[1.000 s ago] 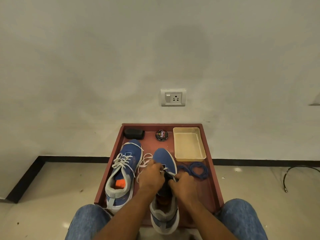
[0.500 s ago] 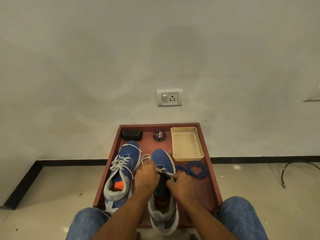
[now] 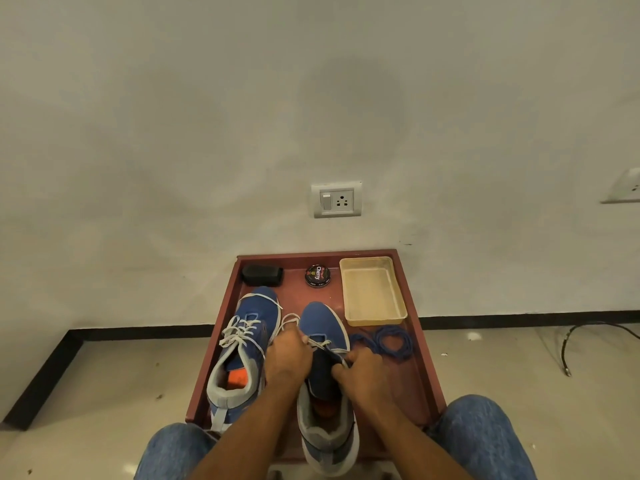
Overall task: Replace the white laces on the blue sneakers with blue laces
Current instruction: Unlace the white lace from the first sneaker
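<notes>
— Head view: where's the white lace [image 3: 323,345] relative to each grip?

— Strung across the low eyelets of the right sneaker [image 3: 323,341], running slantwise from upper left down to lower right. Left hand [image 3: 287,355] curled on the left end, just beside the shoe's left edge; right hand [image 3: 363,374] pinching the right end at the tongue's edge. Both grips clamped on that lace, nothing slack between them.

— Long axis of the shoe?

— Toe pointing away toward the wall, heel hanging over the near rim of the red tray [image 3: 420,341]. So pulling out means drawing sideways, across that axis, not along it.

— Nearer hand for the blue laces [image 3: 388,344]?

— Right, clearly. Coiled just beyond the right hand's knuckles, near the cream tray [image 3: 372,292]. Left hand well apart from them, with the shoe between.

— And the left sneaker [image 3: 247,344]?

— Beside the left forearm, fully laced in white, untouched. Likely second in line.
</notes>
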